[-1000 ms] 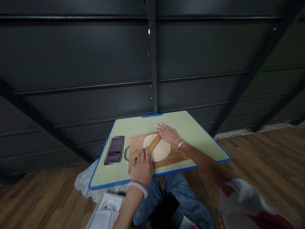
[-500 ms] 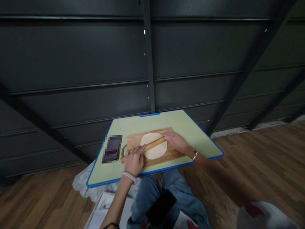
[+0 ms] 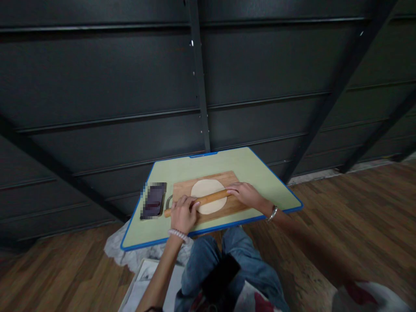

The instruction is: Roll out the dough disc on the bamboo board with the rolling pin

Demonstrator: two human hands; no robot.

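Note:
A wooden rolling pin (image 3: 208, 200) lies across a flat round of pale dough (image 3: 205, 191) on a wooden cutting board (image 3: 224, 177). My left hand (image 3: 182, 213) rests on the pin's left end, fingers lying flat over it. On the pin's right end sits my right hand (image 3: 245, 194), fingers stretched out along it. The board rests on a small green table with a blue rim (image 3: 260, 173).
A dark phone (image 3: 153, 200) lies on the table left of the board, beside the board's metal handle (image 3: 169, 202). Dark metal shelving (image 3: 198, 86) rises right behind the table. Wood floor surrounds it; white cloth (image 3: 117, 251) and papers (image 3: 146, 286) lie at front left. My legs in jeans (image 3: 208, 268) are below.
The rolling pin has turned from a steep diagonal to nearly level and come toward me over the dough. Both hands moved with it, the right one drawing nearer.

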